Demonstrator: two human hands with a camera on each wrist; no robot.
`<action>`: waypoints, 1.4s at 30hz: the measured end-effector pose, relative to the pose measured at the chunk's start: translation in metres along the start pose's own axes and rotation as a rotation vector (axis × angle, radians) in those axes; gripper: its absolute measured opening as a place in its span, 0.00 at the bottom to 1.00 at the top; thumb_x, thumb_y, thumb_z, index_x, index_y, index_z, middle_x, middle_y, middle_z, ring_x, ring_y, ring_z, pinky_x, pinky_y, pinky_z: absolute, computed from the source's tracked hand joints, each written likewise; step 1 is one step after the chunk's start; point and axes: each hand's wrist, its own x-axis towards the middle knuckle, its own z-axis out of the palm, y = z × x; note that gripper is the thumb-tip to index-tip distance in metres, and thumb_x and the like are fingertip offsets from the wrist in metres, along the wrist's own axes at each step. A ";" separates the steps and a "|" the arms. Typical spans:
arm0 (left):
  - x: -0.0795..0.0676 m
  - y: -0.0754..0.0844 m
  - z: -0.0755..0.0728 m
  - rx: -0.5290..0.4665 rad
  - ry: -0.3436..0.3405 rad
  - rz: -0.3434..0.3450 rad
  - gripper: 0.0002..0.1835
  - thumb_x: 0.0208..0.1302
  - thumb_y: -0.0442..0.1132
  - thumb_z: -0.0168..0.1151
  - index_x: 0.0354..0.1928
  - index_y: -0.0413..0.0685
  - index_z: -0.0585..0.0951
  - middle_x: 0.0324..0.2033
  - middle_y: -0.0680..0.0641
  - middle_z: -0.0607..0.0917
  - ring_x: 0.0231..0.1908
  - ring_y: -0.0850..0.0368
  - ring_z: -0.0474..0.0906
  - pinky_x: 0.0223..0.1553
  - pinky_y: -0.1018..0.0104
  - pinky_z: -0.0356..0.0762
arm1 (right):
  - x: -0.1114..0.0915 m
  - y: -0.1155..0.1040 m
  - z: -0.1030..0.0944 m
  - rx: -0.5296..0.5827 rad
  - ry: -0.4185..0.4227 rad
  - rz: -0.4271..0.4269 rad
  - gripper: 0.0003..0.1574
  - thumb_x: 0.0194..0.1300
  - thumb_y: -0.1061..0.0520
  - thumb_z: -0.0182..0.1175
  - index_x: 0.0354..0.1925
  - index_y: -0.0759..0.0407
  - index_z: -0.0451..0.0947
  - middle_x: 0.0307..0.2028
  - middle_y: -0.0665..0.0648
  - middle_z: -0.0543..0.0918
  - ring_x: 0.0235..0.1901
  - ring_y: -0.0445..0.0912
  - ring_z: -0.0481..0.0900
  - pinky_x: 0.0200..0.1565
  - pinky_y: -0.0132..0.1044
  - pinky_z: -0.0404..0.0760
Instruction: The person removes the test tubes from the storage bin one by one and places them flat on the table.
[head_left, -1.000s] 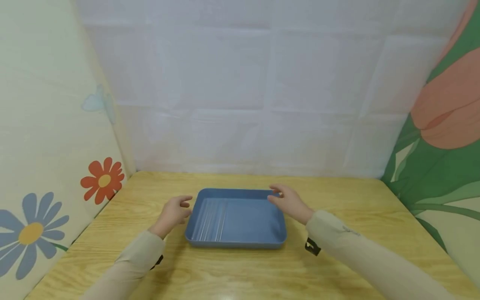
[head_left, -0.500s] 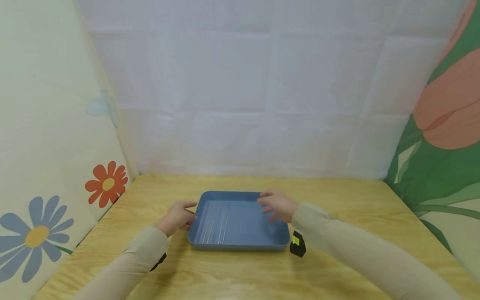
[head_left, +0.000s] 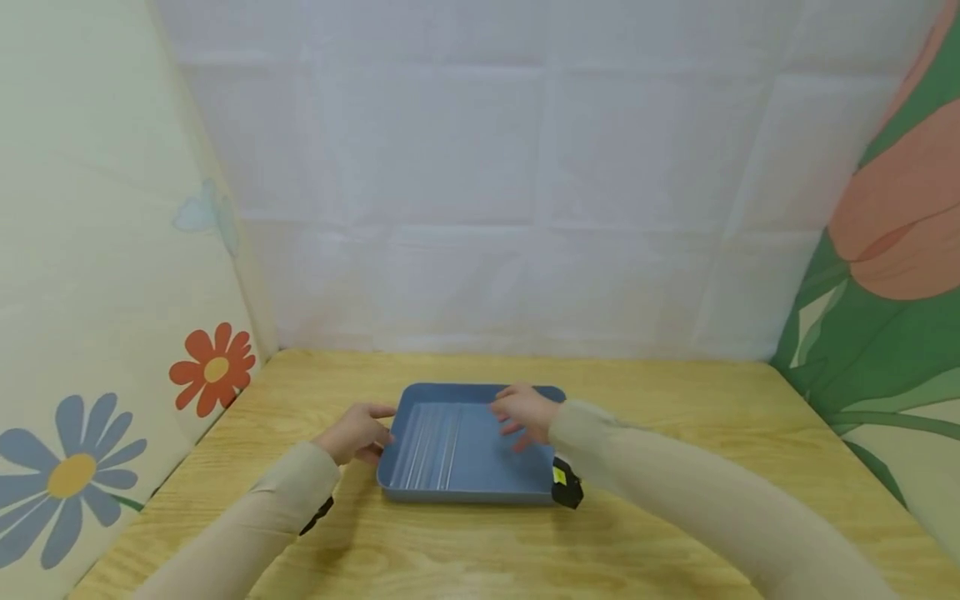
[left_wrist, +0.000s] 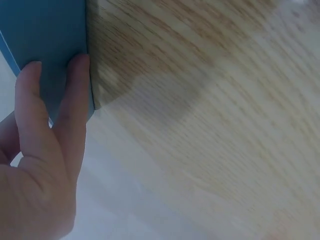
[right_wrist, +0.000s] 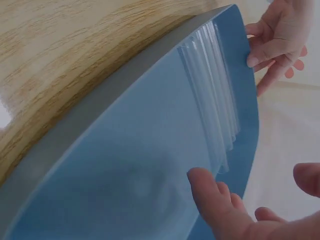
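A shallow blue tray [head_left: 480, 492] lies on the table, and several clear tubes [head_left: 431, 450] are side by side in its left half. My left hand [head_left: 356, 433] is at the tray's left side; in the left wrist view two outstretched fingers [left_wrist: 75, 95] touch the outer wall. A digit of this hand also lies at the rim in the right wrist view. Over the tray's right half hovers my right hand [head_left: 528, 412], its fingers parted and loosely bent, with nothing held. In the right wrist view its fingertips [right_wrist: 200, 182] are near the tubes' ends, apart from them.
The wooden table [head_left: 675, 500] extends around the tray. A white sheet [head_left: 487, 208] hangs behind it. Flower-printed cloths stand at the left [head_left: 90, 292] and right. Black wrist devices are under both sleeves; the right one [head_left: 566, 483] overlaps the tray's near right corner.
My right hand has moved left from the tray's far right corner to above its inside. The left hand has come up to the left wall and touches it. The tubes look unmoved.
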 end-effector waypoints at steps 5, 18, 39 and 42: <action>0.002 -0.001 0.002 -0.021 -0.034 -0.007 0.32 0.60 0.19 0.54 0.68 0.22 0.59 0.43 0.28 0.80 0.29 0.48 0.82 0.24 0.63 0.82 | 0.009 0.003 0.009 0.004 0.017 0.040 0.33 0.71 0.60 0.53 0.67 0.74 0.58 0.57 0.78 0.69 0.56 0.70 0.71 0.44 0.64 0.79; 0.007 -0.003 0.002 0.005 -0.032 -0.057 0.32 0.61 0.19 0.55 0.68 0.23 0.60 0.41 0.29 0.82 0.28 0.49 0.82 0.25 0.63 0.83 | 0.026 -0.001 0.030 -0.071 0.019 0.139 0.30 0.70 0.62 0.54 0.66 0.73 0.61 0.51 0.77 0.73 0.51 0.71 0.74 0.42 0.66 0.79; 0.007 -0.002 -0.007 -0.052 -0.088 -0.091 0.30 0.64 0.22 0.56 0.68 0.24 0.61 0.47 0.31 0.80 0.26 0.52 0.81 0.23 0.69 0.81 | 0.050 -0.014 0.047 -0.166 -0.035 0.235 0.35 0.66 0.61 0.62 0.66 0.72 0.63 0.48 0.78 0.75 0.48 0.67 0.77 0.39 0.59 0.83; 0.008 -0.001 -0.009 -0.049 -0.092 -0.086 0.31 0.64 0.22 0.56 0.68 0.25 0.60 0.48 0.30 0.79 0.26 0.52 0.81 0.23 0.68 0.81 | 0.045 -0.022 0.048 -0.173 -0.056 0.250 0.37 0.66 0.61 0.62 0.68 0.71 0.60 0.51 0.79 0.73 0.50 0.67 0.76 0.40 0.59 0.83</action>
